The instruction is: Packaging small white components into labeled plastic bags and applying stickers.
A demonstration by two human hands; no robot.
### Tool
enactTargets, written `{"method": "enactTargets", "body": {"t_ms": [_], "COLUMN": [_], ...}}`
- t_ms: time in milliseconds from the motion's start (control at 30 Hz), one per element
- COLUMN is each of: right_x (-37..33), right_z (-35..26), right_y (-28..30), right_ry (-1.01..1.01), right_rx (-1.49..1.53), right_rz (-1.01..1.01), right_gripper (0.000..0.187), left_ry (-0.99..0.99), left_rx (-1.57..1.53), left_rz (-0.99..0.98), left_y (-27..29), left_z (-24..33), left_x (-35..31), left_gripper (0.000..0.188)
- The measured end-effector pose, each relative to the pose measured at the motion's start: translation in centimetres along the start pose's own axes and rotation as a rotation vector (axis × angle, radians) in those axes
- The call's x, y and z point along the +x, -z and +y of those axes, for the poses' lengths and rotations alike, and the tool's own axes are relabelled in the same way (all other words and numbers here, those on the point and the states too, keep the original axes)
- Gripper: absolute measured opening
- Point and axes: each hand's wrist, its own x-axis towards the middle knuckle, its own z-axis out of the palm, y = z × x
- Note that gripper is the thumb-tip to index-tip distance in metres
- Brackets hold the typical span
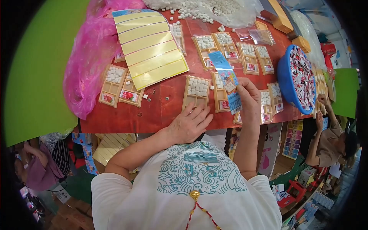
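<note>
My right hand (250,94) pinches a long, thin printed label strip (218,59), mostly blue with a coloured picture, between thumb and fingers. The strip hangs over a beige tray (217,84) of white pieces and partly hides it. My left hand (189,122) lies with fingers spread on the near end of another beige tray (197,89), whose far compartment is filled with small white pieces. The contents under those fingers are mostly hidden. At the left, a large yellow backing sheet (151,50) with thin stripes rests over more trays.
Several filled trays (249,57) with red-and-white sachets stand on the red table (161,111). A blue basin (283,76) of sachets is at the right, pink plastic (86,57) at the left. White pieces spill from a clear bag (234,13) at the back. A co-worker's hands (322,109) are far right.
</note>
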Motion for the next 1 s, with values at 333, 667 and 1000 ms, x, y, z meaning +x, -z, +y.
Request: {"method": "enactTargets", "body": {"t_ms": [333, 667, 1000], "right_x": [0.3, 0.5, 0.6], "right_z": [1.5, 3.8, 3.8], "right_y": [-1.9, -5.3, -6.3], "right_ry": [-0.071, 0.055, 0.235], "right_rx": [-0.304, -0.785, -1.04], "right_rz": [-0.329, -0.541, -0.565], "right_gripper": [0.008, 0.008, 0.009], "left_ry": [-0.016, -0.001, -0.115], "left_rx": [0.047, 0.017, 0.034], "left_rz": [-0.004, 0.082, 0.194], "left_y": [-0.1, 1.3, 1.9], "left_z": [-0.7, -1.0, -1.1], "left_x": [-1.6, -3.8, -5.3], "left_gripper": [0.041, 0.033, 0.031]}}
